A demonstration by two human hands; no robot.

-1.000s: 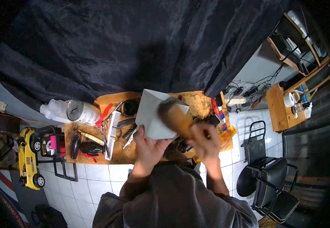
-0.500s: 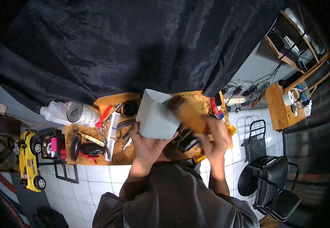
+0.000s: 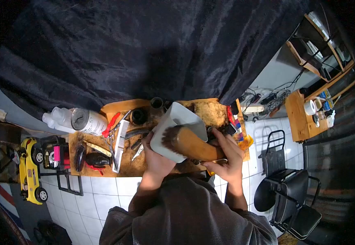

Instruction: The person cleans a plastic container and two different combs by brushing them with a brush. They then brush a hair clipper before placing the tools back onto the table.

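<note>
A pale grey, square-sided plastic container [image 3: 164,127] is tilted above the cluttered table, its opening toward the upper right. My left hand [image 3: 158,161] grips it from the lower left, with the thumb along its side. The fingers behind it are hidden. Across the near face of the container lies a wide brush [image 3: 195,146] with a curved wooden handle. Its dark bristles touch or nearly touch the container's wall. My right hand [image 3: 229,158] is closed around the handle's right end.
On the worn wooden table [image 3: 212,113] lie a white comb [image 3: 121,146], black hair clippers [image 3: 97,159], scissors [image 3: 111,143] and a dark cup [image 3: 138,116]. Bottles [image 3: 88,121] stand at the left. A dark curtain [image 3: 144,53] hangs behind. A black chair [image 3: 289,194] stands at the right.
The brush has swung from the container's right side across its near face, bristles now to the left. The container has shifted slightly right and down and turned, showing more of its inside.
</note>
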